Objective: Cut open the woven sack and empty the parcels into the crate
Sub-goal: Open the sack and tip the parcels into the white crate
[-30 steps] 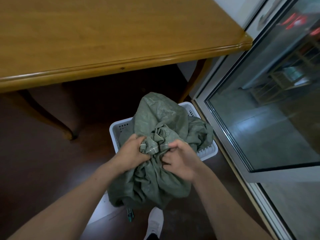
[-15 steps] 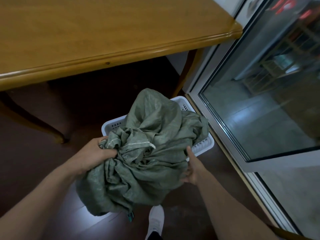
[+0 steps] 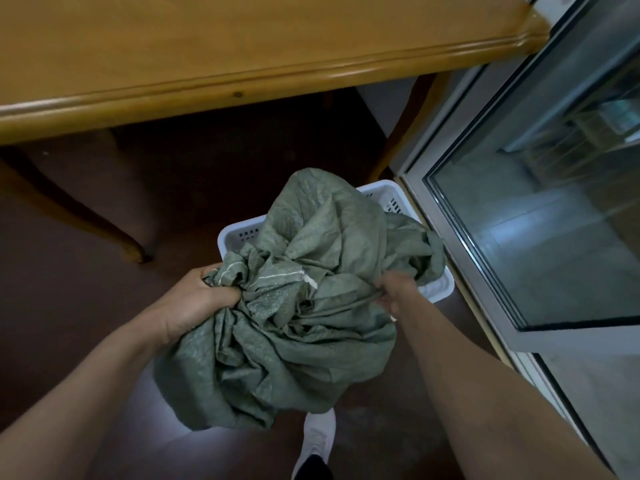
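I see the sack [image 3: 311, 306], crumpled green weave, slumped over the crate [image 3: 239, 233]. My left hand [image 3: 194, 303] clenches its bunched left side, and my right hand [image 3: 394, 292] grips a fold on its right. The door frame [image 3: 460, 268] crowds the crate's right. Floor [image 3: 69, 289] lies open to the left, with the table [image 3: 242, 95] edge beyond.

The crumpled sack [image 3: 294, 323] covers nearly all of the crate [image 3: 239, 233] opening; only the far and right rims show. The door frame [image 3: 460, 258] stands just beside the crate on the right, leaving a narrow gap. The table [image 3: 242, 95] edge projects overhead beyond the crate. A table leg [image 3: 114, 237] stands to the left. Open floor [image 3: 69, 299] lies between this leg and the crate.
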